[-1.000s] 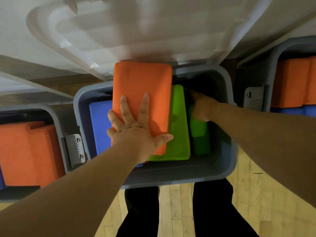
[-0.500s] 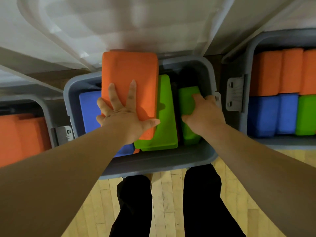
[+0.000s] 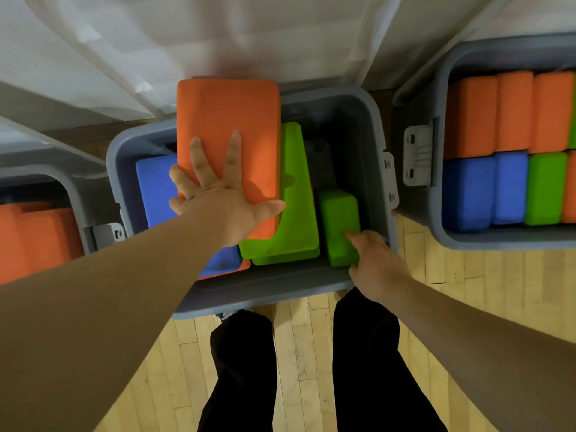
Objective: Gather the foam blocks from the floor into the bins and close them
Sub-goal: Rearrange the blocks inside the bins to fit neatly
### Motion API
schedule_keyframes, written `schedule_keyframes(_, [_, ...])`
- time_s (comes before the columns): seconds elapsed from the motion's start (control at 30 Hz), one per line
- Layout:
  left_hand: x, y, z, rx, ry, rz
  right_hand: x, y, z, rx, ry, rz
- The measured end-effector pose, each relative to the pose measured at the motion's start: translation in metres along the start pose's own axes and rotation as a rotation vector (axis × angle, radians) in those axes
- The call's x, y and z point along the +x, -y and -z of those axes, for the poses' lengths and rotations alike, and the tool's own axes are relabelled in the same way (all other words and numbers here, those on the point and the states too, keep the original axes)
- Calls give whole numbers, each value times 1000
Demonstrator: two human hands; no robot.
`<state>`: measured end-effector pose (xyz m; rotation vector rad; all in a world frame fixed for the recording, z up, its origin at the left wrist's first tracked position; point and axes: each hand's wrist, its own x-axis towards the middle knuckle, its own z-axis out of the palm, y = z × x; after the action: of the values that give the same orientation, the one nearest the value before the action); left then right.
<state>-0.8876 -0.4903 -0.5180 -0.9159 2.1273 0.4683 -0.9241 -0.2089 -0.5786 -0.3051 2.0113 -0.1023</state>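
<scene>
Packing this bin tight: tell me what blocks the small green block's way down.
Nothing visible. The small green block, held by the right hand, sits in the gap between the large green block and the bin wall; the left hand presses the orange block farther left.

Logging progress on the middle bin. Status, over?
Left hand flat on large orange foam block. Right hand grips small green foam block in grey bin. Orange block overhangs far rim.

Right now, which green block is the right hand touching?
The smaller green block, alone on the right; the wide green block sits against the orange block.
</scene>
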Motion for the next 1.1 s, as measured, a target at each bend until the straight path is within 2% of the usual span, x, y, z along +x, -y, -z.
schedule_keyframes(0.1, [0, 0, 0, -13, -3, -5, 1, 4, 13, 135, -32, -46])
schedule_keyframes(0.2, [1, 0, 0, -20, -6, -13, -1, 22, 29, 436, -85, -36])
schedule_keyframes(0.3, [-1, 2, 1, -25, -17, -21, -1, 53, 39, 699, -21, -29])
schedule_keyframes(0.4, [-3, 3, 0, -49, -43, -27, 5, 76, 34, 637, 54, 26])
schedule_keyframes(0.63, [-11, 13, -8, -76, -196, -75, 34, 94, 13, 662, 128, 7])
schedule_keyframes(0.77, [-24, 35, -4, -108, -265, -25, 20, 98, 19, 702, 102, 32])
schedule_keyframes(0.83, [-31, 50, -2, -123, -300, 21, 1, 100, 35, 810, 24, 29])
schedule_keyframes(0.9, [-37, 64, -8, -124, -290, 77, -23, 98, 56, 804, -143, 29])
schedule_keyframes(1.03, [-42, 77, -28, -132, -176, 117, -56, 89, 80, 567, -538, 64])
schedule_keyframes(1.1, [-39, 69, -29, -139, -164, 113, -56, 90, 76, 388, -586, 102])
